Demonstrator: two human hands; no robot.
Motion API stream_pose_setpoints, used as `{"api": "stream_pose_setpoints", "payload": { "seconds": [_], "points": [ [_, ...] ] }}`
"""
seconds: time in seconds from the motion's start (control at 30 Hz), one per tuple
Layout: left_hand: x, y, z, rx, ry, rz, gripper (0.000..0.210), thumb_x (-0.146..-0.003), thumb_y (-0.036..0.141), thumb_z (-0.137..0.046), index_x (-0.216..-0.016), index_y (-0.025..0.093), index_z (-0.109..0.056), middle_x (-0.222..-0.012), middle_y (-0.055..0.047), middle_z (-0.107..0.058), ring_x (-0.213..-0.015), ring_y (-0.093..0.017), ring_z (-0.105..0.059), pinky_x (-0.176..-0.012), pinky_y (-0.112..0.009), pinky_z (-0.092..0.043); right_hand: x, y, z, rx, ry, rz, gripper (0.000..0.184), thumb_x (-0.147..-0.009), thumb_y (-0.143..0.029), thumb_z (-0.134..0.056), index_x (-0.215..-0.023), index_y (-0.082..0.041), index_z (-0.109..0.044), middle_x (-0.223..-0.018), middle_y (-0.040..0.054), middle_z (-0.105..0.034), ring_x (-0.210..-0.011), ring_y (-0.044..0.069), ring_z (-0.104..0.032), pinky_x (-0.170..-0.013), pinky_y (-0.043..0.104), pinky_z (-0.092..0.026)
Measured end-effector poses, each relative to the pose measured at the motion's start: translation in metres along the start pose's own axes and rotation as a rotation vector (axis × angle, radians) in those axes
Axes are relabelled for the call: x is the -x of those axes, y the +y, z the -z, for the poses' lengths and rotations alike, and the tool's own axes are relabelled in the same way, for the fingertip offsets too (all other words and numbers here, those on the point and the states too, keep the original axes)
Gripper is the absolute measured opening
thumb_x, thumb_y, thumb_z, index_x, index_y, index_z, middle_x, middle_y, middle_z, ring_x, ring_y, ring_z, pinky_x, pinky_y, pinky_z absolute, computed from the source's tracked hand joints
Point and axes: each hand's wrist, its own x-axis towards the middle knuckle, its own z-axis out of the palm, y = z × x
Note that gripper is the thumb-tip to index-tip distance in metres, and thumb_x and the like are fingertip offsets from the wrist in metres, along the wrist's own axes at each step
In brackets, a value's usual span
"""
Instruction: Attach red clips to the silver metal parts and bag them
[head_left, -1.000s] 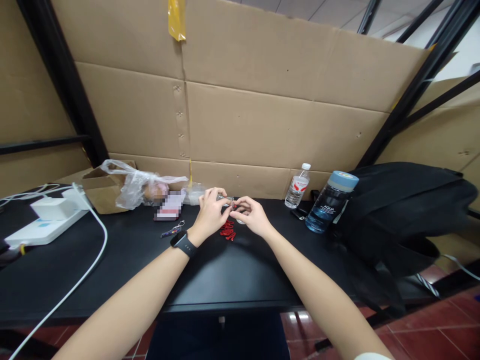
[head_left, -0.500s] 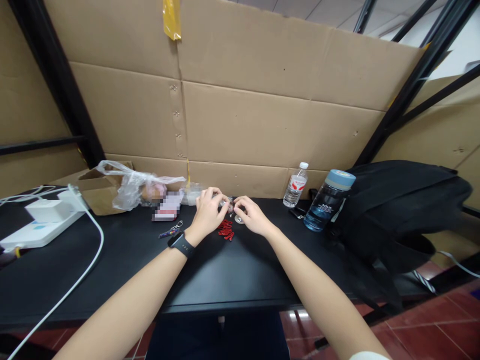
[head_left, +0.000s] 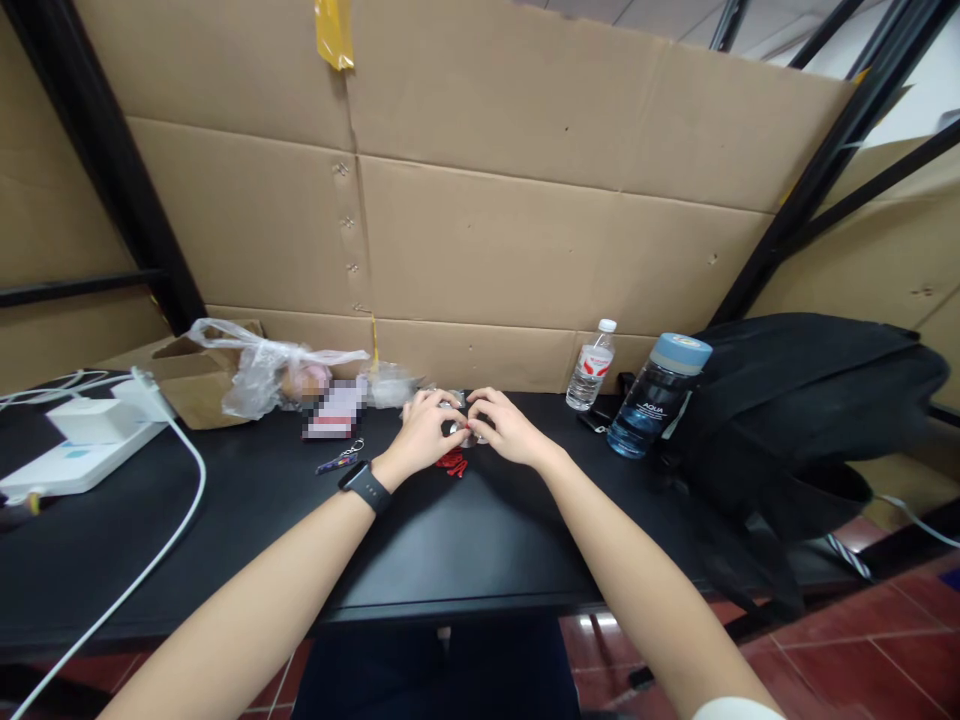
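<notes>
1. Your left hand [head_left: 421, 428] and right hand [head_left: 507, 430] curl toward each other; how closed each grip is, and what it holds, can't be told.
2. Red cord [head_left: 453, 463], on the surface [head_left: 465, 545] just nearside of the left grip, could snag if dragged over.
3. Water bottle [head_left: 591, 375], right of both grips, looks out of the way.

- Creased brown cardboard panels [head_left: 480, 240] are flanked by slanted black metal posts [head_left: 109, 170].
- A smooth black tabletop [head_left: 465, 550] is lit softly.
- Glossy red floor tiles [head_left: 862, 670] are divided by pale lines.
</notes>
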Motion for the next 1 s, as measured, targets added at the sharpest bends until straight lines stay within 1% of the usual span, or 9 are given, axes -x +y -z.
{"api": "stream_pose_setpoints", "payload": {
  "seconds": [0.13, 0.23, 0.3, 0.43, 0.57, 0.63, 0.7, 0.83, 1.0],
  "points": [
    [-0.002, -0.001, 0.007, -0.01, 0.016, 0.048, 0.014, -0.088, 0.038, -0.068, -0.091, 0.029, -0.078, -0.116, -0.005, -0.066, -0.114, -0.029, -0.048, -0.094, -0.045, -0.036, 0.004, 0.018, 0.001, 0.041, -0.011, -0.091, 0.02, -0.101, -0.026, -0.048, -0.115, -0.02, -0.062, -0.111, 0.0085, -0.063, -0.102, 0.019, -0.061, -0.093, 0.033, -0.047],
    [-0.002, -0.001, 0.014, -0.011, 0.008, 0.072, 0.017, -0.091, 0.038, -0.063, -0.094, 0.029, -0.076, -0.109, -0.006, -0.071, -0.109, -0.029, -0.053, -0.094, -0.045, -0.033, 0.009, 0.036, 0.002, 0.202, -0.059, -0.178, 0.032, -0.096, -0.024, -0.058, -0.128, -0.019, -0.059, -0.113, 0.0103, -0.064, -0.104, 0.022, -0.061, -0.093, 0.034, -0.046],
    [-0.002, -0.001, 0.017, -0.015, 0.005, 0.076, 0.018, -0.093, 0.038, -0.06, -0.094, 0.028, -0.076, -0.108, -0.005, -0.073, -0.108, -0.029, -0.055, -0.094, -0.045, -0.032, 0.011, 0.043, 0.001, 0.27, -0.128, -0.193, 0.032, -0.093, -0.027, -0.063, -0.125, -0.019, -0.063, -0.114, 0.0107, -0.065, -0.105, 0.022, -0.062, -0.094, 0.034, -0.045],
    [-0.002, -0.002, 0.018, -0.015, 0.0, 0.093, 0.015, -0.092, 0.033, -0.061, -0.094, 0.028, -0.075, -0.105, -0.003, -0.076, -0.105, -0.029, -0.06, -0.094, -0.044, -0.031, 0.008, 0.045, -0.005, 0.328, -0.244, -0.178, 0.014, -0.092, -0.024, -0.065, -0.104, -0.022, -0.071, -0.105, 0.0075, -0.069, -0.099, 0.022, -0.064, -0.086, 0.03, -0.044],
    [-0.003, -0.003, 0.017, -0.007, -0.006, 0.129, 0.015, -0.092, 0.03, -0.06, -0.095, 0.027, -0.075, -0.098, -0.003, -0.078, -0.102, -0.028, -0.064, -0.095, -0.045, -0.031, 0.004, 0.042, -0.01, 0.32, -0.235, -0.181, 0.008, -0.092, -0.018, -0.062, -0.09, -0.02, -0.07, -0.096, 0.0057, -0.07, -0.092, 0.02, -0.064, -0.081, 0.029, -0.043],
    [-0.003, -0.003, 0.017, 0.004, -0.002, 0.162, 0.014, -0.091, 0.031, -0.061, -0.094, 0.027, -0.075, -0.097, -0.003, -0.078, -0.103, -0.029, -0.065, -0.097, -0.046, -0.031, 0.003, 0.04, -0.01, 0.217, -0.132, -0.173, 0.009, -0.094, -0.018, -0.059, -0.091, -0.019, -0.068, -0.093, 0.0048, -0.068, -0.086, 0.018, -0.062, -0.079, 0.027, -0.044],
    [-0.004, -0.003, 0.016, 0.041, 0.009, 0.212, 0.014, -0.09, 0.033, -0.063, -0.093, 0.027, -0.075, -0.094, -0.003, -0.079, -0.101, -0.029, -0.067, -0.098, -0.047, -0.033, 0.002, 0.036, -0.011, 0.047, 0.026, -0.165, 0.009, -0.095, -0.021, -0.058, -0.091, -0.019, -0.066, -0.091, 0.0043, -0.065, -0.08, 0.015, -0.06, -0.073, 0.026, -0.045],
    [-0.009, -0.005, 0.013, 0.264, 0.061, 0.261, 0.016, -0.089, 0.038, -0.065, -0.094, 0.026, -0.076, -0.093, -0.003, -0.079, -0.095, -0.025, -0.072, -0.094, -0.04, -0.045, -0.003, 0.022, -0.017, -0.276, 0.27, -0.183, 0.013, -0.093, -0.031, -0.061, -0.089, -0.019, -0.064, -0.101, 0.0057, -0.061, -0.081, 0.015, -0.062, -0.064, 0.024, -0.047],
    [-0.014, -0.007, 0.013, 0.513, 0.126, 0.177, 0.022, -0.087, 0.04, -0.065, -0.094, 0.022, -0.075, -0.097, -0.005, -0.079, -0.091, -0.022, -0.074, -0.087, -0.033, -0.055, -0.008, 0.002, -0.025, -0.712, 0.287, -0.267, 0.021, -0.089, -0.041, -0.065, -0.092, -0.021, -0.059, -0.108, 0.0051, -0.065, -0.081, 0.016, -0.069, -0.063, 0.026, -0.054]
  ]
}}
